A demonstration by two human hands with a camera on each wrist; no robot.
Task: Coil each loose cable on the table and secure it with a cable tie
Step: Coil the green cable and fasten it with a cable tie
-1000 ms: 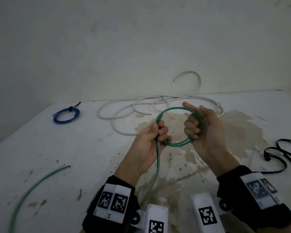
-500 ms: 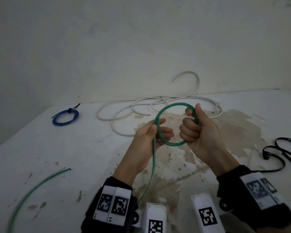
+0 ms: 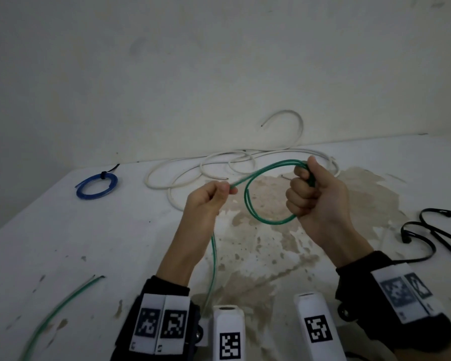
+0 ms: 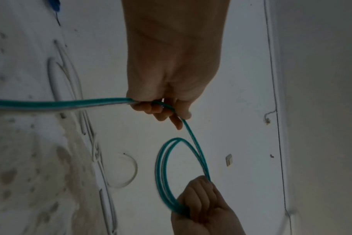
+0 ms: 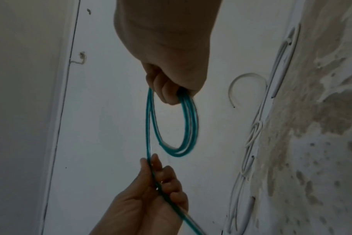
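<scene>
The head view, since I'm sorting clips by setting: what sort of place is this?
Probably a bare workroom or makeshift workbench, not a home. A stained white table stands against a plain scuffed wall, with only cables on it: a loose white cable, a tied blue coil and black cable ties.

On the counter (image 3: 63, 256), a tied coil (image 3: 97, 184) lies at upper left, a loose cable (image 3: 219, 162) tangles at upper centre against the wall, and cable ties (image 3: 427, 230) lie at the right edge. Both hands sit at centre.
</scene>
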